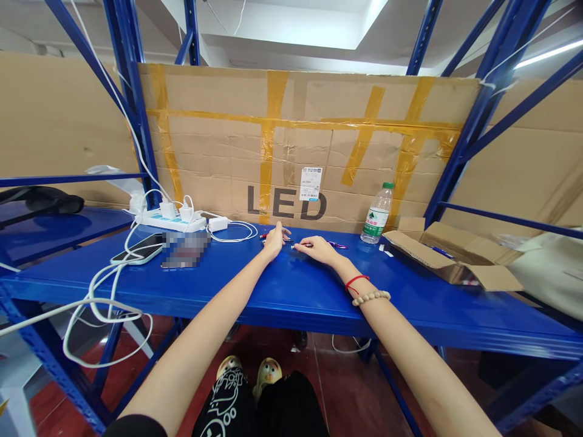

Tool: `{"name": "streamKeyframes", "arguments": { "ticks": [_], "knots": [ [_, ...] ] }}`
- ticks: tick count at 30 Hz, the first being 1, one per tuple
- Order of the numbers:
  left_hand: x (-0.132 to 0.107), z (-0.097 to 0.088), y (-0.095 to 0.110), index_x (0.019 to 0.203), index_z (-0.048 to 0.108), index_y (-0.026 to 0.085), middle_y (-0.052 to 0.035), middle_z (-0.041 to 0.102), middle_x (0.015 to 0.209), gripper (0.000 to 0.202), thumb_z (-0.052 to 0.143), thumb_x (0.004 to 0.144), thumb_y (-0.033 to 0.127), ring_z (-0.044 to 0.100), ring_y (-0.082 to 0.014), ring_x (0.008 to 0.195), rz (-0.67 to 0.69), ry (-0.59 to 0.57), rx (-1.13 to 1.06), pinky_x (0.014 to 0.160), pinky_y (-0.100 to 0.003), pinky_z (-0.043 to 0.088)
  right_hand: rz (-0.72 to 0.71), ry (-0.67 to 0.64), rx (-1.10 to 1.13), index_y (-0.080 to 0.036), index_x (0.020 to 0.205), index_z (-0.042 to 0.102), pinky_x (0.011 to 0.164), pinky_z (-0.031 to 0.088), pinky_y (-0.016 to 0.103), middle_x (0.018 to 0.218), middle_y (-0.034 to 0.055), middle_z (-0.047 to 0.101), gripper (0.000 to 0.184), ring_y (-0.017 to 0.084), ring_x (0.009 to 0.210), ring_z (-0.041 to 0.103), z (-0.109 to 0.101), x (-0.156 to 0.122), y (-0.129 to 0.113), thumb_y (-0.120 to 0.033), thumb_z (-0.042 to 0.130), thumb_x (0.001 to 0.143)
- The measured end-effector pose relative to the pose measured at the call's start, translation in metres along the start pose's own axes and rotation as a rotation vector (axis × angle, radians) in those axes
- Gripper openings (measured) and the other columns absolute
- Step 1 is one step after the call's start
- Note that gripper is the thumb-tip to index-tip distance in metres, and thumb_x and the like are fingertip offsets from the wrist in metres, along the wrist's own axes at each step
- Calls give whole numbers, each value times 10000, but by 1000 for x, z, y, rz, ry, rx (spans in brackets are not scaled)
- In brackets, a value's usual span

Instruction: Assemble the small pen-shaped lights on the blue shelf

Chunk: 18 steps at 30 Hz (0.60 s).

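My left hand (pixel 274 241) rests on its edge on the blue tabletop (pixel 282 285), its fingers partly stretched and apart. Beside and partly behind it lie a red pen (pixel 264 236) and the end of a dark pen (pixel 288 241); the palm side is hidden. To its right, my right hand (pixel 319 249) is palm down, fingers curled on a slim pen (pixel 299 246) whose tip points left. A purple pen (pixel 337 245) lies just behind the right hand. A red string and a beaded bracelet (pixel 371 297) circle my right wrist.
A water bottle (pixel 378 213) and an open cardboard box (pixel 449 250) with a blue pen inside stand at right. At left are a power strip (pixel 175 221), a phone (pixel 139 249), a blurred flat object (pixel 184 250) and looping white cables. A large cardboard panel (pixel 218 158) closes the back.
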State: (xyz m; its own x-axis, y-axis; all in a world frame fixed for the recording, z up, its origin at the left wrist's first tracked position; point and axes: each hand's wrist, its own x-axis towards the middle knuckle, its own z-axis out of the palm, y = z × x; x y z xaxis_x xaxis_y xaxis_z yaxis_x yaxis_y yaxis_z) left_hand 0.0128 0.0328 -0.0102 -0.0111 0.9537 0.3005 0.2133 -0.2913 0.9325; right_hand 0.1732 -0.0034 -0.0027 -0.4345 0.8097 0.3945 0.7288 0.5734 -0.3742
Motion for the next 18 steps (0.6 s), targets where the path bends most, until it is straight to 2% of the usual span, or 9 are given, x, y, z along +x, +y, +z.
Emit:
{"name": "streamKeyframes", "arguments": {
  "ticks": [5, 10, 18],
  "knots": [
    [0, 0, 0, 681, 626, 148, -36, 613, 646, 636, 137, 867, 508, 498, -89, 493, -1, 2, 3, 537, -225, 382, -5, -8, 4, -180, 763, 682, 603, 384, 224, 716, 19, 668, 398, 124, 626, 552, 1, 0, 2, -517, 473, 792],
    [0, 0, 1, 683, 632, 145, -37, 614, 643, 639, 137, 869, 502, 501, -91, 496, -1, 0, 9, 541, -231, 380, 48, 2, -21, -188, 794, 696, 600, 372, 225, 745, 21, 674, 330, 132, 657, 555, -1, 0, -2, -462, 511, 787],
    [-1, 0, 1, 675, 623, 140, -42, 607, 641, 638, 136, 867, 506, 475, -83, 473, -3, 2, -2, 516, -216, 369, 39, 39, -13, -192, 833, 669, 602, 351, 225, 834, 21, 672, 297, 136, 730, 560, -3, 1, -3, -383, 442, 847]
  ]
}}
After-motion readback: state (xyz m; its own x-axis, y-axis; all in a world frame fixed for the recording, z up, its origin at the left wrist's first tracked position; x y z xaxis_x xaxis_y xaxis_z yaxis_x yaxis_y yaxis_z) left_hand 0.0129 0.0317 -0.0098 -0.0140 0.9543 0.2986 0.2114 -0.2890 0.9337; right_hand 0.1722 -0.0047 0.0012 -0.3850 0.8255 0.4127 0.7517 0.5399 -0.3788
